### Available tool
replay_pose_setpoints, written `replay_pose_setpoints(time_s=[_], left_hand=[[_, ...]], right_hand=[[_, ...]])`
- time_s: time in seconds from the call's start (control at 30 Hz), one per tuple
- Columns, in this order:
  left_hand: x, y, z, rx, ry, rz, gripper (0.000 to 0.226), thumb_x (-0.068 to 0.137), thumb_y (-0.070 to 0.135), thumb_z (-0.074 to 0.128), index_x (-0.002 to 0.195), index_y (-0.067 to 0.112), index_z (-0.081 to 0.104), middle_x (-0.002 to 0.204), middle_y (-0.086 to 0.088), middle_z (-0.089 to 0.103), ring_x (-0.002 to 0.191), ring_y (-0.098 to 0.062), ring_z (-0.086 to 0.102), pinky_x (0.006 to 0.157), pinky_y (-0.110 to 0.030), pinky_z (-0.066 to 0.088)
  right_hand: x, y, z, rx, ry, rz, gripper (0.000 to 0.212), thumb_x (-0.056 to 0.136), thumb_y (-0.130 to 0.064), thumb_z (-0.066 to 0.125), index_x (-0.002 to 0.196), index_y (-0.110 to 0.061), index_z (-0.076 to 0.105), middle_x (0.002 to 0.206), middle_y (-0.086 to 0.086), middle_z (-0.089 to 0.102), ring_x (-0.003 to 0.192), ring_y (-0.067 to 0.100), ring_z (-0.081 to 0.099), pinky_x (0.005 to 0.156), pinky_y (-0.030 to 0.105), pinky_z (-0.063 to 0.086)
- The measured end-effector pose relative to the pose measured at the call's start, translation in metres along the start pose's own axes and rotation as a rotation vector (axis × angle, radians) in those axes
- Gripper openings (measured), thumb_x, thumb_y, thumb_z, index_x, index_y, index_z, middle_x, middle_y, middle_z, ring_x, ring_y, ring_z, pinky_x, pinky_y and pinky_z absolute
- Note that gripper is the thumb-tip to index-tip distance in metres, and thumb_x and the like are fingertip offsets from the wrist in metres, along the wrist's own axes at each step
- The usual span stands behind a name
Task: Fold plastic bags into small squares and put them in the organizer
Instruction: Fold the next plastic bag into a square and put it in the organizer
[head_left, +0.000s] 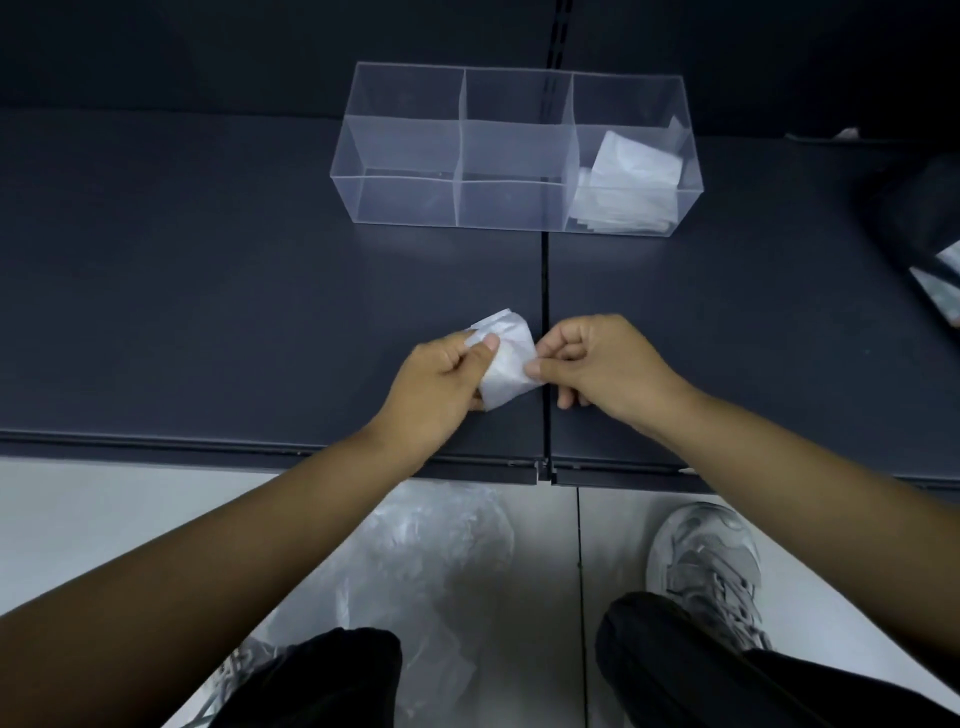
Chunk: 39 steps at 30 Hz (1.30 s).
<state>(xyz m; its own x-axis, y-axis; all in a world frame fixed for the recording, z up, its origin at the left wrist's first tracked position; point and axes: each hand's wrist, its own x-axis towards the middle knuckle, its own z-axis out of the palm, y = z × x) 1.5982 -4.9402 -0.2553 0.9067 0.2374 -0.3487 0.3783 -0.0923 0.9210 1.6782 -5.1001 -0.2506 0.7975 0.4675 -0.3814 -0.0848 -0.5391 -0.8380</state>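
Left grip (441, 384) and right grip (597, 364) both pinch one small folded white plastic bag (506, 364), which sits between them low over the dark tabletop (208, 286); contact unclear. One clear acrylic three-compartment organizer (405, 200) lies straight ahead of the grips, long axis crosswise. Only its ahead-right compartment holds white folded squares (631, 166), count unreadable, so the right grip is nearer.

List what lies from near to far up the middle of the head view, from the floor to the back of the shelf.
Loose plastic bags on the floor → front edge of the dark shelf → half-folded bag pinched between left hand and right hand → clear organizer, with folded squares in its right compartment.
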Motion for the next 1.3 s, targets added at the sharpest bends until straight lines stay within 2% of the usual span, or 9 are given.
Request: replay_pose_setpoints(time_s=[0.13,0.23,0.37,0.47,0.57,0.7,0.87,1.1,1.3], left_hand=[[0.006,0.005,-0.007,-0.18,0.194,-0.145,0.025,0.101,0.018,0.046,0.107,0.001,0.064,0.08,-0.015,0.07,0.064,-0.019,0.07,0.056,-0.027,0.057],[0.002,0.0,-0.013,0.305,0.378,0.227,0.017,0.098,0.015,0.051,0.109,0.009,0.062,0.083,0.003,0.064,0.066,-0.013,0.063,0.065,-0.024,0.052],[-0.002,-0.012,0.0,0.831,0.185,0.623,0.027,0.094,0.013,0.05,0.116,0.007,0.065,0.113,-0.011,0.063,0.105,-0.03,0.058,0.091,-0.036,0.042],[0.001,-0.023,0.002,1.115,0.015,0.542,0.046,0.103,0.028,0.035,0.145,0.012,0.037,0.153,-0.005,0.034,0.145,-0.023,0.022,0.118,-0.043,0.009],[0.005,-0.032,-0.004,1.25,-0.01,0.452,0.06,0.1,0.045,0.017,0.153,0.018,0.011,0.161,0.004,0.008,0.148,-0.016,-0.002,0.117,-0.043,-0.01],[0.007,-0.036,-0.006,1.253,0.006,0.382,0.073,0.091,0.061,0.001,0.152,0.022,-0.002,0.161,0.008,-0.004,0.146,-0.012,-0.012,0.116,-0.044,-0.015],[0.006,-0.036,-0.007,1.285,0.029,0.328,0.084,0.085,0.069,-0.004,0.152,0.019,-0.006,0.161,0.005,-0.008,0.147,-0.016,-0.013,0.115,-0.046,-0.015],[0.002,-0.034,0.001,1.341,0.094,0.199,0.091,0.078,0.068,-0.017,0.149,0.01,-0.016,0.16,-0.005,-0.015,0.146,-0.02,-0.018,0.115,-0.049,-0.013],[-0.004,-0.025,-0.002,1.094,0.049,0.14,0.097,0.083,0.074,0.023,0.152,0.011,-0.007,0.16,-0.003,-0.014,0.146,-0.016,-0.018,0.116,-0.042,-0.013]], right_hand=[[0.011,-0.009,0.001,0.001,0.013,0.129,0.015,0.08,-0.011,0.074,0.07,-0.015,0.064,0.05,-0.004,0.064,0.038,0.005,0.056,0.036,0.017,0.035],[0.017,-0.017,0.001,-0.041,0.003,0.21,0.012,0.079,-0.011,0.076,0.071,-0.013,0.067,0.058,0.003,0.067,0.039,0.006,0.056,0.036,0.015,0.034],[0.022,-0.023,0.001,-0.078,-0.004,0.28,0.015,0.078,-0.012,0.076,0.068,-0.014,0.065,0.067,0.014,0.069,0.048,0.016,0.054,0.039,0.016,0.034],[0.025,-0.026,0.003,-0.114,-0.005,0.304,0.014,0.079,-0.012,0.074,0.069,-0.015,0.065,0.053,0.006,0.064,0.045,0.013,0.053,0.037,0.014,0.034],[0.023,-0.024,0.004,-0.15,0.013,0.272,0.011,0.081,-0.013,0.072,0.071,-0.016,0.066,0.047,0.001,0.061,0.04,0.007,0.052,0.037,0.013,0.035],[0.008,-0.013,0.012,-0.279,0.138,0.008,0.008,0.083,-0.024,0.07,0.08,-0.016,0.072,0.063,-0.014,0.059,0.057,-0.001,0.054,0.054,0.012,0.039],[-0.012,0.004,0.024,-0.442,0.245,-0.098,0.019,0.08,-0.035,0.075,0.075,-0.022,0.062,0.089,-0.006,0.051,0.079,0.009,0.052,0.069,0.024,0.044],[-0.009,-0.01,0.029,-0.311,0.306,-0.101,0.021,0.076,-0.023,0.077,0.066,-0.024,0.058,0.067,-0.012,0.061,0.062,0.005,0.057,0.061,0.023,0.047],[-0.005,-0.017,0.019,-0.126,0.224,-0.099,0.024,0.077,0.0,0.068,0.081,-0.018,0.052,0.078,0.001,0.064,0.062,0.004,0.053,0.067,0.021,0.049]])
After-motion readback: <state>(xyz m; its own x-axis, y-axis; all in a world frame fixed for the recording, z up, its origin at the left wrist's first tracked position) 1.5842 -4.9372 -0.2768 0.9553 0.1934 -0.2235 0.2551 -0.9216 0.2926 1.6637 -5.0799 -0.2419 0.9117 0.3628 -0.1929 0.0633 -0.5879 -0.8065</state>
